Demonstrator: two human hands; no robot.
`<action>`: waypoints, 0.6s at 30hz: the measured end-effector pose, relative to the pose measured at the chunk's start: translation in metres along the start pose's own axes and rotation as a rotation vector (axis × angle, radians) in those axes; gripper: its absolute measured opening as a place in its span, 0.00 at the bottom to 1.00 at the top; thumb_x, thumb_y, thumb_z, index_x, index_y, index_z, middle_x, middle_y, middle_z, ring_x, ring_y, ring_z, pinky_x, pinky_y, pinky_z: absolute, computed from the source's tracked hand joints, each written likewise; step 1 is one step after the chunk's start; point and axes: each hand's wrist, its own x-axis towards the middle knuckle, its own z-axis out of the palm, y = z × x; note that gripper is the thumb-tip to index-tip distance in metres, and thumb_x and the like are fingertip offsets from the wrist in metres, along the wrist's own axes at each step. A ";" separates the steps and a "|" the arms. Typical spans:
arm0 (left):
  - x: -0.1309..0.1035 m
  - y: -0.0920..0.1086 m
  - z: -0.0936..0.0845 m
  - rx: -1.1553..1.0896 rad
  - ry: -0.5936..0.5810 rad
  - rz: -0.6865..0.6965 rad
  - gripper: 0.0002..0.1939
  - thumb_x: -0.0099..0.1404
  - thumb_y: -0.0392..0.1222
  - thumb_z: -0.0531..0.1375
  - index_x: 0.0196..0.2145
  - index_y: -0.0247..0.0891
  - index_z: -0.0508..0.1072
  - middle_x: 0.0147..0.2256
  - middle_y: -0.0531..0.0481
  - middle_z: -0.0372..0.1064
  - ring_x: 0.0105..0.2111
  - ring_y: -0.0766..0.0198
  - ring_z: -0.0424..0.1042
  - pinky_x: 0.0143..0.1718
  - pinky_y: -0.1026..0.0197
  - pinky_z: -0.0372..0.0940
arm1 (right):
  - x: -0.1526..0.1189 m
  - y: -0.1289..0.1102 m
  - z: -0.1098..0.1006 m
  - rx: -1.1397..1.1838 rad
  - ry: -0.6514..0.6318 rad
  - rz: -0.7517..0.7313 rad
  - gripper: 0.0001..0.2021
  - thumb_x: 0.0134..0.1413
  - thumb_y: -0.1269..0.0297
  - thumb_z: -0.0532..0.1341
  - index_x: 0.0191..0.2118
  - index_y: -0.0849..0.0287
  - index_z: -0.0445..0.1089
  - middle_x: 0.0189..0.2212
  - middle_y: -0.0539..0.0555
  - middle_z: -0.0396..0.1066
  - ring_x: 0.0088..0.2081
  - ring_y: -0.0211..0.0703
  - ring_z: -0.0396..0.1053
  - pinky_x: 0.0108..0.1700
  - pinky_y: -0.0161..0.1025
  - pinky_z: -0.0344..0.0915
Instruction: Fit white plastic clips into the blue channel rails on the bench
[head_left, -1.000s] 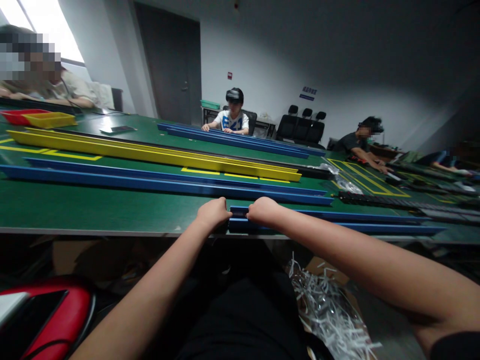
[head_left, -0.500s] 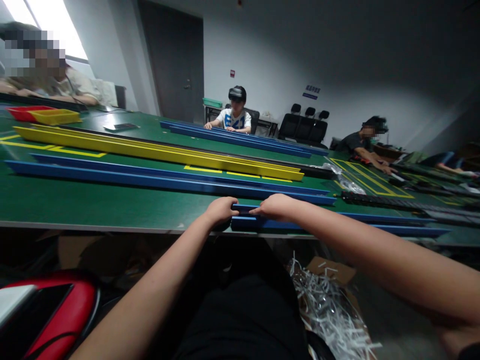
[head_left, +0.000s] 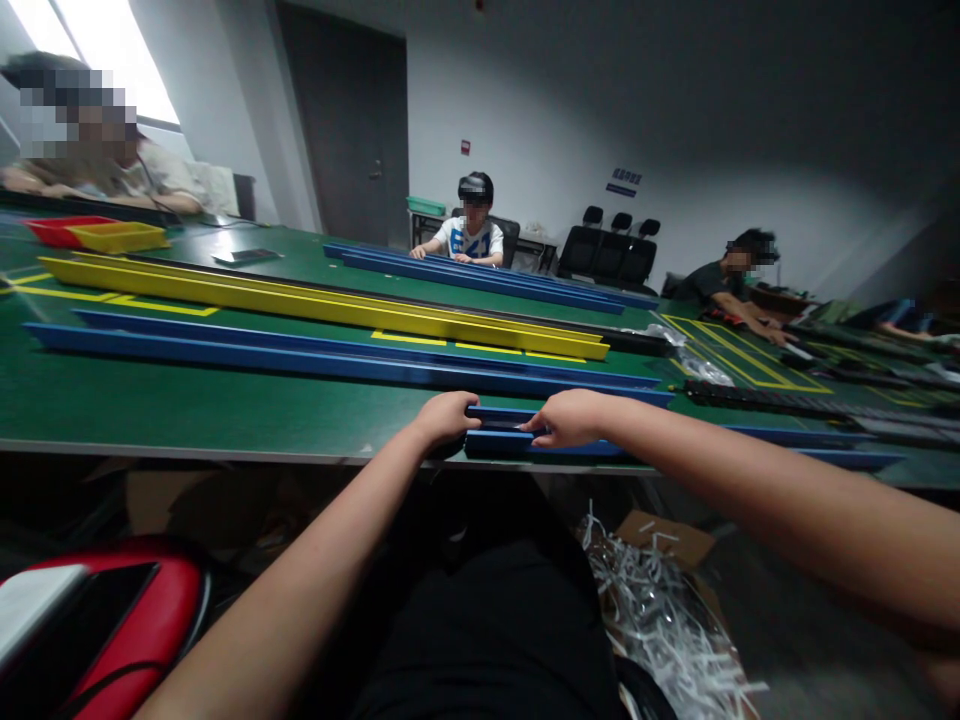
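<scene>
A long blue channel [head_left: 501, 441] lies along the table's near edge, its left end close to my body. At that end my left hand [head_left: 448, 415] has its fingers closed round the end; something dark shows under the palm. My right hand [head_left: 566, 418] is over the channel a little to the right, index finger pointing left into the groove, the other fingers curled. Whether it pinches anything is too small to tell. Beyond my hands a second blue channel [head_left: 300, 357] and a yellow channel [head_left: 322, 309] run across the green table.
Red [head_left: 56, 231] and yellow trays [head_left: 120, 237] sit at the far left. More blue channels [head_left: 465, 275] lie at the back. Several people sit round the table [head_left: 225, 410]. Below it are a red stool [head_left: 161, 620] and a box of white strips [head_left: 660, 610].
My right hand has slid slightly to the right along the near blue channel. My left hand stays at its end. The view has shifted a little.
</scene>
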 end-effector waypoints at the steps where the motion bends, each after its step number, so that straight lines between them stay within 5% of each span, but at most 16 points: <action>1: 0.000 0.000 0.000 0.005 0.001 0.003 0.12 0.56 0.49 0.62 0.38 0.45 0.75 0.39 0.50 0.76 0.37 0.59 0.73 0.32 0.62 0.58 | 0.001 -0.002 0.001 -0.032 -0.001 0.012 0.24 0.55 0.47 0.58 0.56 0.44 0.71 0.34 0.54 0.79 0.31 0.45 0.73 0.34 0.37 0.59; 10: 0.000 0.000 0.001 0.006 0.022 0.023 0.11 0.56 0.49 0.61 0.36 0.45 0.75 0.37 0.51 0.76 0.35 0.59 0.72 0.31 0.62 0.58 | 0.003 -0.008 0.002 -0.094 -0.024 0.074 0.25 0.54 0.45 0.57 0.56 0.43 0.71 0.40 0.55 0.78 0.39 0.50 0.75 0.37 0.39 0.64; 18: -0.001 0.003 -0.001 0.005 0.018 -0.010 0.10 0.55 0.48 0.62 0.35 0.45 0.74 0.36 0.51 0.76 0.35 0.60 0.72 0.30 0.63 0.57 | 0.007 -0.009 0.023 -0.116 0.083 0.128 0.23 0.54 0.42 0.56 0.48 0.47 0.76 0.34 0.58 0.78 0.37 0.51 0.75 0.39 0.41 0.64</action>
